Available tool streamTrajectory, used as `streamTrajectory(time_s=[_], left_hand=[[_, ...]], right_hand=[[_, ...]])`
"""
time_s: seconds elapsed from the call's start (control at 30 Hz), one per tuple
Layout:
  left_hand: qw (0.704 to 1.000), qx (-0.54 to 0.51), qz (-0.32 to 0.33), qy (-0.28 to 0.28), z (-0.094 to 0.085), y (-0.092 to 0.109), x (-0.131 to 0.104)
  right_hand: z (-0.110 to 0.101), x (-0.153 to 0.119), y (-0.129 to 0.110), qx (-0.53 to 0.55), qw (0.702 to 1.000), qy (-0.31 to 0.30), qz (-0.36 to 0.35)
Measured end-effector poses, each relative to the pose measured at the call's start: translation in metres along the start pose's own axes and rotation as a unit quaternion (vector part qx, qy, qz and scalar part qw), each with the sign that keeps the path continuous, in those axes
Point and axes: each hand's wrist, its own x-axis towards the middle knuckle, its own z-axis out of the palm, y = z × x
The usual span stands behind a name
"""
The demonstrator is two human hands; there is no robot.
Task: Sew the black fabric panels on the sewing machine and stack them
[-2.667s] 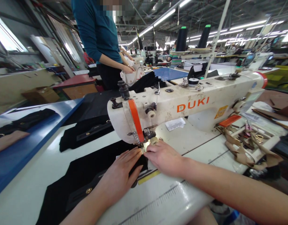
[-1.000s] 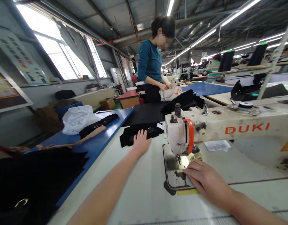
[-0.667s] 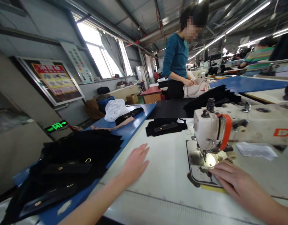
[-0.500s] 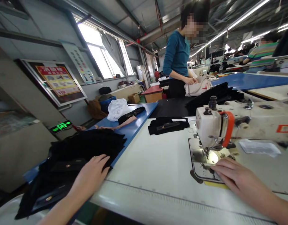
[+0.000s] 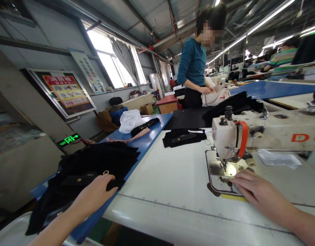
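So the pile of black fabric pieces is sitting on a blue table, over on the left hand's side. The left hand lies over its near right edge, fingers right by a gold ring, and there's a black strip with a gold stud just beyond the wrist. Thumb and fingers are spread with black cloth showing between them; can't tell if they're actually pinching any.

Right hand is well apart from the pile, fingers bunched at the edge of the needle plate. Can't tell if there's anything in them.

The sewing machine has orange lettering, "DU", then the frame cuts it off. The white slip under its arm has print too small to read. Another black piece lies on the white worktop, which has a ruler scale along the front.

Further out, the wall poster says 消防栓 and "119". Below it, a green sign shows a running figure and arrow. Behind the machine, a person in teal handles a pale bag.
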Motion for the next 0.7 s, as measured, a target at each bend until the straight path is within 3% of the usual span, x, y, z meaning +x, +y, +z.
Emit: streamTrajectory(time_s=[0.13,0.47,0.6,0.7], left_hand=[[1.0,-0.012,-0.004,0.005,0.003,0.0,-0.003],[0.997,-0.075,-0.022,-0.008,-0.014,-0.01,0.001],[0.995,-0.096,-0.037,0.018,-0.014,-0.007,0.001],[0.989,-0.103,-0.079,0.065,-0.026,-0.005,0.004]], right_hand=[[0.001,-0.001,0.002,0.002,1.0,-0.015,0.004],[-0.001,0.0,0.0,0.01,1.0,-0.018,0.006],[-0.002,0.001,-0.001,0.013,1.0,-0.015,0.006],[-0.002,0.001,0.0,0.017,1.0,-0.02,0.008]])
